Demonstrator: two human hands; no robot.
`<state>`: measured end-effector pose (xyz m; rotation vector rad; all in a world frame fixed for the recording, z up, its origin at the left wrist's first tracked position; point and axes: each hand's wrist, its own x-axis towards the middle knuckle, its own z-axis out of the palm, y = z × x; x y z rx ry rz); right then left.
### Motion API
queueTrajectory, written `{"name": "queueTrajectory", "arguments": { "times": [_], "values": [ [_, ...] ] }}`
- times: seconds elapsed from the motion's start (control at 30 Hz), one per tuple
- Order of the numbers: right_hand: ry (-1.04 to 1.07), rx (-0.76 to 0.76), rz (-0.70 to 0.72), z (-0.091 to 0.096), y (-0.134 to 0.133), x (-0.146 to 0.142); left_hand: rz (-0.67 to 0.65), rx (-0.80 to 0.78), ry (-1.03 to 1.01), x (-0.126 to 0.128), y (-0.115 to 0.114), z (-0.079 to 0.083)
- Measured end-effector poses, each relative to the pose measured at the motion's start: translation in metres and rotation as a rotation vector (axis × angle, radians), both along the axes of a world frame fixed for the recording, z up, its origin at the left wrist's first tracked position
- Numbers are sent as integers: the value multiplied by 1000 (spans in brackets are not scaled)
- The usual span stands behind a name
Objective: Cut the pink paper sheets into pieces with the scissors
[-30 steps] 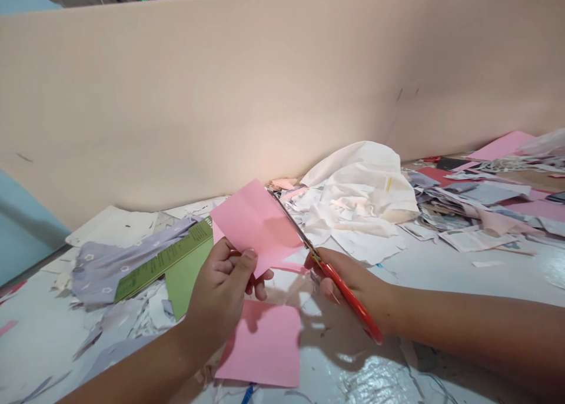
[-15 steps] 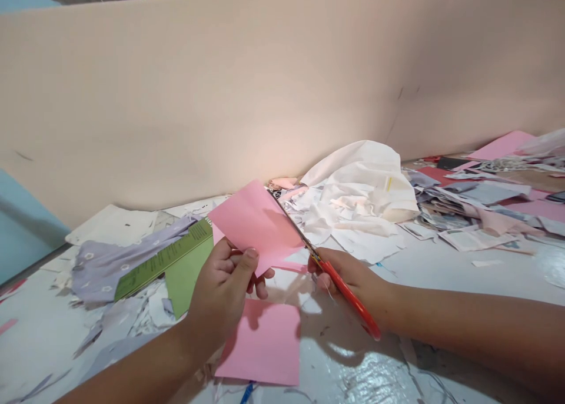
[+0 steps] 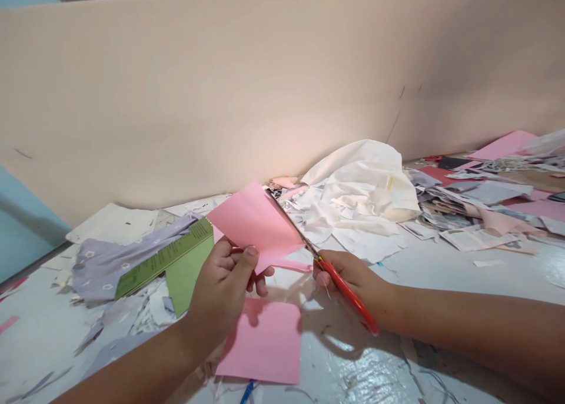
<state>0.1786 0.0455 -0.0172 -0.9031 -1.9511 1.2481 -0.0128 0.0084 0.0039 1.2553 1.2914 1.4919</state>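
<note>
My left hand (image 3: 232, 271) pinches the lower left part of a pink paper sheet (image 3: 253, 224), thumb on top and fingers beneath. In my right hand (image 3: 348, 280) is a pair of scissors (image 3: 348, 295) with red handles, their blades lying along the sheet's right edge. A narrow pink strip (image 3: 289, 265) shows under the sheet, between the hands. Below them a second pink sheet (image 3: 265, 348) lies flat on the white table, partly in shadow. Part of a blue pen-like thing (image 3: 248, 391) sticks out under its lower edge.
To the left lie a green card (image 3: 185, 277), lavender flowered fabric (image 3: 101, 268) and paper scraps. Crumpled white material (image 3: 366, 186) is heaped against the beige partition (image 3: 220, 86). On the right, paper scraps (image 3: 477, 215) are piled with pink and red pieces.
Barely anything differs. My right hand and the scissors have shifted very slightly, while the left hand keeps its hold on the pink sheet.
</note>
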Motion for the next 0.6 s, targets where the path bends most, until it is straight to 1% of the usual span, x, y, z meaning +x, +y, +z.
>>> {"name": "queueTrajectory", "arguments": {
  "times": [0.13, 0.27, 0.4, 0.53, 0.6],
  "values": [
    [35, -31, 13, 0, -1, -1, 3, -17, -32, -2, 2, -1],
    [7, -20, -18, 0, -1, -1, -21, -40, -20, -5, 3, -2],
    [-17, -81, -27, -4, 0, 0, -50, -51, -8, -6, 2, -3],
    [70, -92, -67, -12, 3, 1, -68, -58, 12, -7, 2, -1],
    [128, -92, -88, -14, 5, 0, -54, -54, 6, -8, 4, 0]
  ]
}}
